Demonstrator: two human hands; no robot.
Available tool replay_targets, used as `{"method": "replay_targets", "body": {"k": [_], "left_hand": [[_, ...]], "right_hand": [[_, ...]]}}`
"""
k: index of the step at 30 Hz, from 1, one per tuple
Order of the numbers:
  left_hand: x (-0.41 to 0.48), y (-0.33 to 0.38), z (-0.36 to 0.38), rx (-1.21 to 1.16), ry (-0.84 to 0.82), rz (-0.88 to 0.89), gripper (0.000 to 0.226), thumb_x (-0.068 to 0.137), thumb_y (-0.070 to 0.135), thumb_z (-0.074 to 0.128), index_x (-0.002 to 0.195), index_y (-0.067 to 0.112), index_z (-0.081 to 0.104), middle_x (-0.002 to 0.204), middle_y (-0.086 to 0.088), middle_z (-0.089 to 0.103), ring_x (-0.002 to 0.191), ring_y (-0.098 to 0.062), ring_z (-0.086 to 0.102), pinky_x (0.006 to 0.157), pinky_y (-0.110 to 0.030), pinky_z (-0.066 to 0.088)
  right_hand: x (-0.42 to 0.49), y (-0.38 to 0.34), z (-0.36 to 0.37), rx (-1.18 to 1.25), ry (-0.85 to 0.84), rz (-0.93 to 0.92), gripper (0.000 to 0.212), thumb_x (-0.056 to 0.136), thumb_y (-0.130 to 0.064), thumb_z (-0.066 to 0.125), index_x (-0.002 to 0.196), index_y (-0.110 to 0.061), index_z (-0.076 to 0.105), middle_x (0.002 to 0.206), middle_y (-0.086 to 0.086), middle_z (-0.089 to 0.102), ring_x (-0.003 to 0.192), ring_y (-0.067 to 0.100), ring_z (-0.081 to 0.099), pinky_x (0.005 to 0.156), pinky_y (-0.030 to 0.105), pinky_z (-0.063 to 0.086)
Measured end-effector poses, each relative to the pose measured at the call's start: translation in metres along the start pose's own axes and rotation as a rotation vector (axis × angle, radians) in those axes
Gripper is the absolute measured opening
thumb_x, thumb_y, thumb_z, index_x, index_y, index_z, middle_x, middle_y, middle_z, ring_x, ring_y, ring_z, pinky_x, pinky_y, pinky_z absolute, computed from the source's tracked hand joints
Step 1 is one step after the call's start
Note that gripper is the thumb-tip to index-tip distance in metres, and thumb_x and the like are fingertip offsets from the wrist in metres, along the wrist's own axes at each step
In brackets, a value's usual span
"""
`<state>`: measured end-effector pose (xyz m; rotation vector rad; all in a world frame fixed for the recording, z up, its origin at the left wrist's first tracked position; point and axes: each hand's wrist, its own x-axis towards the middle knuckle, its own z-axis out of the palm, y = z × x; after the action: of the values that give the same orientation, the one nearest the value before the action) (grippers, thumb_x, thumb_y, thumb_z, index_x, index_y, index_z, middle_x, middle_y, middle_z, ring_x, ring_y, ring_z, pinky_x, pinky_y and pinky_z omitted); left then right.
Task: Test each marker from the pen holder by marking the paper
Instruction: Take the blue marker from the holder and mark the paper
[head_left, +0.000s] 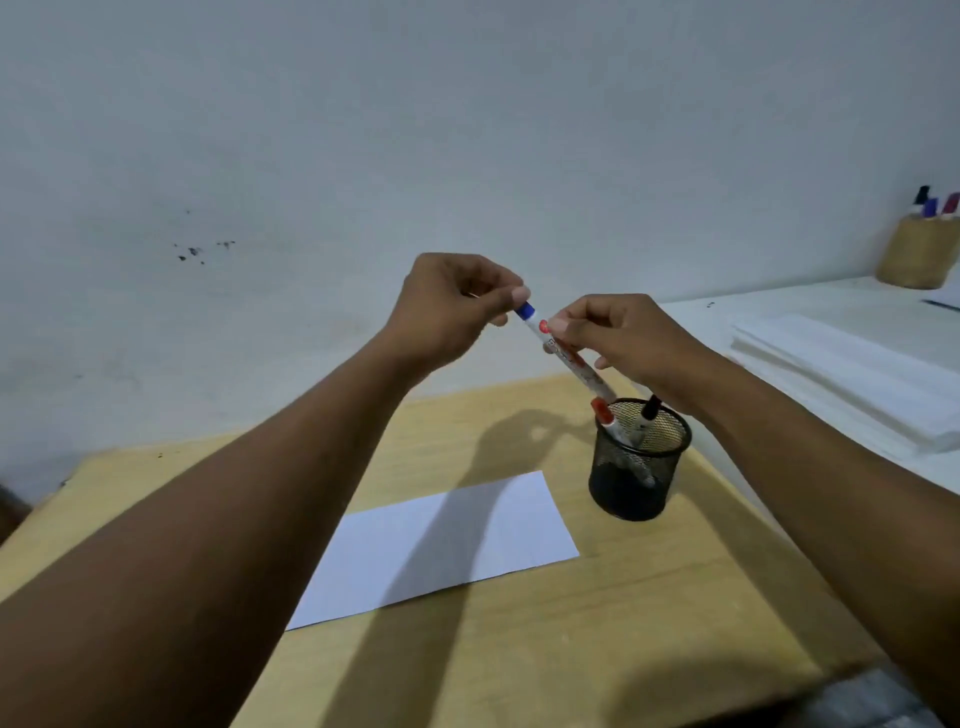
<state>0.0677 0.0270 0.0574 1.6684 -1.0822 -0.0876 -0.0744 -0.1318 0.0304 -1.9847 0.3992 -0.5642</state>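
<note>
Both hands are raised above the wooden table. My right hand grips the white barrel of a blue-capped marker, held at a slant. My left hand pinches its blue cap at the upper end. Below the right hand stands a black mesh pen holder with a red-capped marker and a black-capped marker leaning inside. A white sheet of paper lies flat on the table, left of the holder, with no marks that I can see.
A white surface at the right carries a stack of white sheets. A tan cup with several markers stands at its far end. A pale wall rises behind the table.
</note>
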Motion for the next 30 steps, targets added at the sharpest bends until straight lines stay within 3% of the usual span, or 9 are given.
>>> {"method": "replay_targets", "body": {"k": [2,5,8,12,15,20,23,26,30], "left_hand": [[-0.007,-0.008,-0.026,-0.043,0.069,-0.054,0.017,0.089,0.025,0.077,0.095,0.009,0.079,0.087,-0.008,0.081,0.073,-0.014,0.072,0.061,-0.021,0.051],[-0.022,-0.026,-0.064,-0.067,0.17,-0.137,0.026,0.089,0.031,0.077,0.092,0.006,0.077,0.078,-0.004,0.077,0.07,-0.013,0.072,0.063,-0.025,0.051],[-0.045,-0.047,-0.102,-0.049,0.252,-0.23,0.033,0.093,0.039,0.069,0.088,0.007,0.072,0.072,-0.001,0.071,0.067,-0.013,0.072,0.064,-0.027,0.051],[-0.087,-0.075,-0.145,-0.044,0.305,-0.344,0.043,0.101,0.048,0.052,0.096,0.008,0.067,0.07,-0.001,0.065,0.06,-0.013,0.067,0.064,-0.029,0.047],[-0.118,-0.096,-0.157,-0.014,0.298,-0.402,0.048,0.106,0.047,0.039,0.095,0.008,0.064,0.063,-0.001,0.061,0.055,-0.015,0.06,0.062,-0.032,0.043],[-0.157,-0.128,-0.162,0.072,0.239,-0.469,0.059,0.109,0.045,0.026,0.066,0.011,0.046,0.046,0.004,0.047,0.048,-0.018,0.046,0.06,-0.032,0.038],[-0.174,-0.149,-0.178,0.186,0.269,-0.494,0.067,0.109,0.046,0.024,0.059,0.007,0.047,0.047,-0.003,0.053,0.049,-0.02,0.048,0.062,-0.032,0.038],[-0.188,-0.169,-0.187,0.407,0.191,-0.515,0.058,0.107,0.045,0.034,0.068,0.006,0.055,0.061,-0.009,0.062,0.058,-0.023,0.057,0.06,-0.033,0.039],[-0.195,-0.186,-0.174,0.614,0.016,-0.503,0.03,0.095,0.044,0.062,0.082,0.018,0.057,0.069,0.013,0.061,0.068,-0.011,0.055,0.057,-0.03,0.037]], "right_hand": [[0.006,-0.014,0.024,0.005,-0.073,-0.051,0.018,0.091,-0.03,0.073,0.101,-0.015,0.077,0.097,0.005,0.083,0.089,0.012,0.072,0.07,0.013,0.05],[0.012,-0.033,0.062,0.045,-0.176,-0.115,0.019,0.088,-0.018,0.076,0.105,-0.011,0.074,0.094,0.018,0.082,0.079,0.023,0.068,0.075,0.034,0.052],[0.017,-0.053,0.097,0.159,-0.284,-0.104,0.02,0.094,-0.019,0.069,0.112,-0.01,0.07,0.093,0.01,0.082,0.079,0.021,0.073,0.072,0.034,0.049],[0.017,-0.071,0.15,0.611,-0.52,0.094,0.025,0.095,-0.023,0.063,0.117,-0.013,0.067,0.101,0.013,0.078,0.081,0.021,0.071,0.068,0.031,0.047],[0.01,-0.07,0.202,0.848,-0.528,0.237,0.029,0.088,-0.031,0.069,0.111,-0.014,0.07,0.089,0.009,0.075,0.076,0.019,0.07,0.065,0.029,0.048],[0.006,-0.053,0.269,0.726,-0.407,0.34,0.022,0.092,-0.026,0.073,0.078,-0.017,0.058,0.062,0.005,0.058,0.047,0.014,0.05,0.047,0.023,0.039],[0.013,-0.043,0.263,0.794,-0.395,0.286,0.014,0.095,-0.013,0.066,0.083,-0.015,0.061,0.066,0.009,0.059,0.053,0.018,0.056,0.051,0.025,0.044],[0.021,-0.029,0.246,0.726,-0.363,0.261,0.014,0.098,-0.013,0.057,0.105,-0.011,0.07,0.077,0.013,0.072,0.063,0.024,0.072,0.053,0.028,0.05],[0.008,-0.008,0.256,0.477,-0.381,0.265,0.013,0.09,-0.012,0.069,0.1,-0.005,0.074,0.082,0.014,0.076,0.066,0.025,0.075,0.054,0.03,0.05]]}}
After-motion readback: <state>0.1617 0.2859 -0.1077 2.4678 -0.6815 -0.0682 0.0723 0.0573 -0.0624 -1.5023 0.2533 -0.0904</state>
